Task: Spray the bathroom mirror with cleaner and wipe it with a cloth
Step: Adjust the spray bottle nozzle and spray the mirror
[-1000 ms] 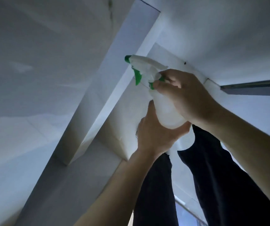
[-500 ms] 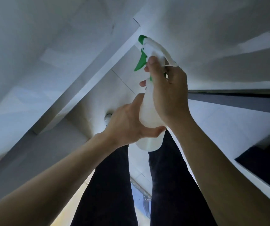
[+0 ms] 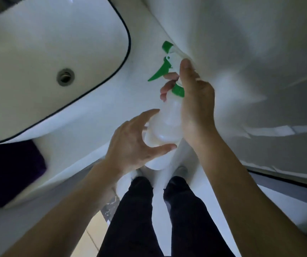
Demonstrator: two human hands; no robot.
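Observation:
A white spray bottle (image 3: 164, 123) with a green trigger and nozzle is held upright in front of me, nozzle pointing left. My right hand (image 3: 195, 101) wraps the bottle's neck and upper body, thumb up along the sprayer head. My left hand (image 3: 134, 143) cups the lower part of the bottle, fingers spread around its base. A dark purple cloth (image 3: 9, 171) lies folded on the white counter at the left, below the sink. No mirror is in view.
A white oval sink (image 3: 97, 52) with a dark rim and a metal drain fills the upper left. My dark trouser legs (image 3: 134, 219) and the floor show below. A white wall or panel (image 3: 251, 52) rises at the right.
The view has swung down from the ceiling and walls onto the sink and counter. Both hands stay on the bottle, which now sits lower in view.

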